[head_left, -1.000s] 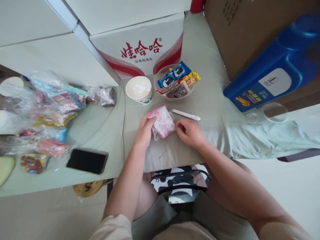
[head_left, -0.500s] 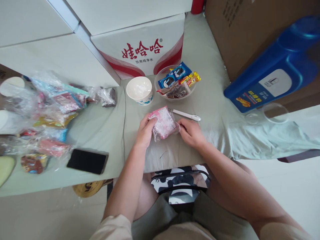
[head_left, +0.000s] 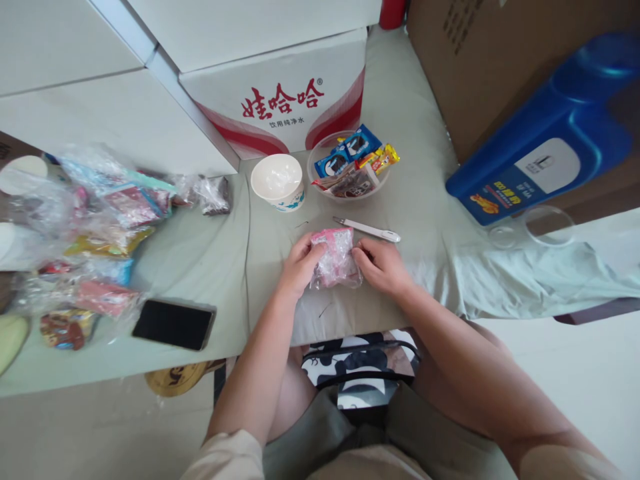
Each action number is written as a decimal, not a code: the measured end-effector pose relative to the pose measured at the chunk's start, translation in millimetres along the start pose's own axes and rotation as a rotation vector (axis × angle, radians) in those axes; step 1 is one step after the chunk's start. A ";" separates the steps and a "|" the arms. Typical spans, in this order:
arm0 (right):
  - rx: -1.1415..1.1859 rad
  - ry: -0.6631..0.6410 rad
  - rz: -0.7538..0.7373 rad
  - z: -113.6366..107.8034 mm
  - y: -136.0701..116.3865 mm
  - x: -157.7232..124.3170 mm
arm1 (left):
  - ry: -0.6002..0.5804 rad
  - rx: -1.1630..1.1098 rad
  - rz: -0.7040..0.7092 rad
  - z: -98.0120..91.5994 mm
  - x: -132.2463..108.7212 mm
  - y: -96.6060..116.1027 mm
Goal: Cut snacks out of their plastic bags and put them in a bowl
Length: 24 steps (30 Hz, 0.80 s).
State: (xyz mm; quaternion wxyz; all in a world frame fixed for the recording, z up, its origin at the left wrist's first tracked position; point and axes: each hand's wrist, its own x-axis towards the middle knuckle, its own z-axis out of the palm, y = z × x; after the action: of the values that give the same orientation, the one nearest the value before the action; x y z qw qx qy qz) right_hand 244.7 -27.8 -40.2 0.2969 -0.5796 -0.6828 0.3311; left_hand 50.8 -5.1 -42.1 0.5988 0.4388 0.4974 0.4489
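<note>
A small pink packet in clear plastic wrap (head_left: 335,257) is held low over the cloth between both hands. My left hand (head_left: 301,265) grips its left side, the thumb lying on top. My right hand (head_left: 383,265) is closed at the packet's right edge, its fingertips pinching the clear wrap. Just beyond the packet lies a white utility knife (head_left: 370,230), touched by neither hand. Farther back stand a white paper cup (head_left: 277,183) with clear plastic inside and a clear round bowl (head_left: 320,185) of small wrapped snacks.
On the left are a heap of plastic-wrapped packets (head_left: 115,227) and a black phone (head_left: 175,325). A white and red carton (head_left: 280,100) stands at the back. To the right are a big blue bottle (head_left: 540,140), a clear lid (head_left: 549,227) and a brown cardboard box (head_left: 440,73).
The packet has turned and moved slightly right and nearer to me. My left hand has shifted right with it, and my right hand's fingers have come closer to the packet. A thin dark strand now shows near the cup.
</note>
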 end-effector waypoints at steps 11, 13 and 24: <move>-0.037 -0.071 -0.061 4.3 4.9 0.8 | 0.151 0.081 0.055 -2.0 3.1 -0.3; -0.063 -0.063 -0.059 5.0 6.0 1.1 | 0.168 0.120 0.067 -3.0 3.9 -0.4; -0.002 -0.134 -0.158 9.4 7.8 -1.3 | 0.283 -0.041 0.094 -0.8 6.2 5.1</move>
State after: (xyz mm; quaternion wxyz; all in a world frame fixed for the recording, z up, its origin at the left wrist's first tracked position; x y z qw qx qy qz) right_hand 242.1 -29.2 -52.1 0.2752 -0.5010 -0.7451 0.3437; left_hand 50.1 2.1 -38.5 0.5096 0.3818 0.5464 0.5440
